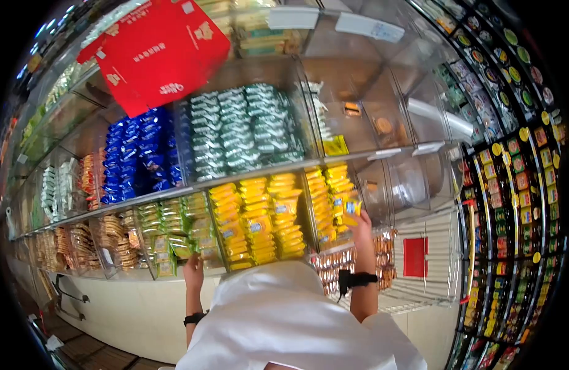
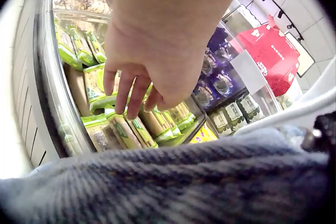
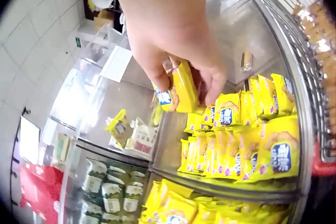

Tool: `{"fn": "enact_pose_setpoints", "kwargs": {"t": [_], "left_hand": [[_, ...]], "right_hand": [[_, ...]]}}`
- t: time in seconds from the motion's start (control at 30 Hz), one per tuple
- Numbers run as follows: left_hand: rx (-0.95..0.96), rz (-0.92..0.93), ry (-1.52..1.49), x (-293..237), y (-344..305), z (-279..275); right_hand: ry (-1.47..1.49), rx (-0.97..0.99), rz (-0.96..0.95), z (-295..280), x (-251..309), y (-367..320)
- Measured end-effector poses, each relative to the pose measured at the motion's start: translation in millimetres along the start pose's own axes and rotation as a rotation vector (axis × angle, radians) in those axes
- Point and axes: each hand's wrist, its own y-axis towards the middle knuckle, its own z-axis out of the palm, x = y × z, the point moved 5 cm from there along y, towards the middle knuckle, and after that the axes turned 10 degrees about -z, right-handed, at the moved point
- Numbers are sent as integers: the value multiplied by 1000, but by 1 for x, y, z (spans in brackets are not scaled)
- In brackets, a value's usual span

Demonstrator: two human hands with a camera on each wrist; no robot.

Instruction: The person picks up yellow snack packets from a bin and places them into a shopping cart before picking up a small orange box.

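A red sign (image 1: 158, 58) shows above blue packets (image 1: 131, 154), dark green packets (image 1: 226, 132) beside them; a wire cart (image 1: 415, 258) stands near stocked shelves (image 1: 505, 188)

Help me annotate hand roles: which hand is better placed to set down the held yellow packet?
Right, probably: the right hand pinches the yellow packet, while the left hand is by the green packets.

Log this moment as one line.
right hand: holds yellow packet above similar packets | left hand: over green packets, nothing visibly held
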Motion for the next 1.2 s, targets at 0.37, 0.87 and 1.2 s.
{"fn": "enact_pose_setpoints", "kwargs": {"t": [0.37,0.87,1.2], "left_hand": [[7,-18,69,-19,-7,-3],[10,-17,94,-18,-11,-1],[44,-24,121,-26,-8,-2]], "right_hand": [[-1836,524,-395,18,-24,68],[-1867,525,-325,26,-45,67],[-2066,536,-449,22,-40,70]]}}
